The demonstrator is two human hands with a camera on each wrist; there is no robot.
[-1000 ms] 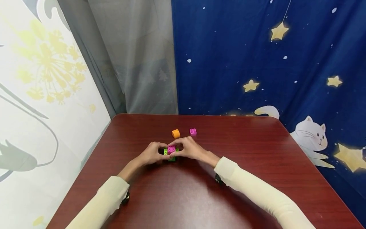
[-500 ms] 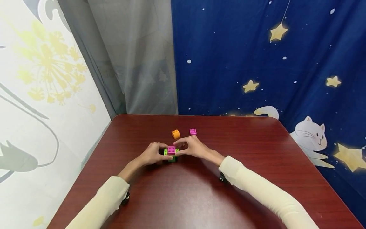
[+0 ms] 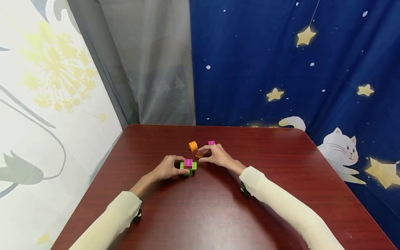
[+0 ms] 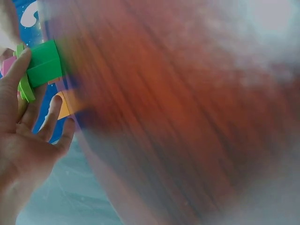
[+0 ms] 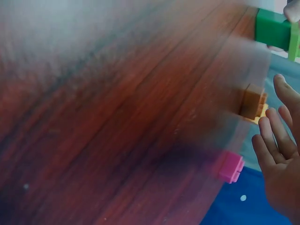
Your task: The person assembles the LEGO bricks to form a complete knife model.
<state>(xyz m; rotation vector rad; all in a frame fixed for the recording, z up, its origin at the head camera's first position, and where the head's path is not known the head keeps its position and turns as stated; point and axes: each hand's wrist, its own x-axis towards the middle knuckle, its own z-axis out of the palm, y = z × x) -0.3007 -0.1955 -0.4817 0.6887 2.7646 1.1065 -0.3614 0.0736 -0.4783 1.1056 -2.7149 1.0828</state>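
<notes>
Fingers of the left hand [image 3: 167, 167] grasp the stack [image 3: 188, 166]; those of the right hand [image 3: 218, 155] are unclenched about the brown brick [image 3: 199, 155], beyond the stack, contact unclear. Off-centre pinching could shove it into the orange brick [image 3: 193, 146].

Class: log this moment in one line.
left hand: holds green-and-pink stack | right hand: at brown block | loose: orange block, pink block

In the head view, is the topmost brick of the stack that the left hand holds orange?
No, the topmost brick is pink, sitting above a lime-green piece.
</notes>
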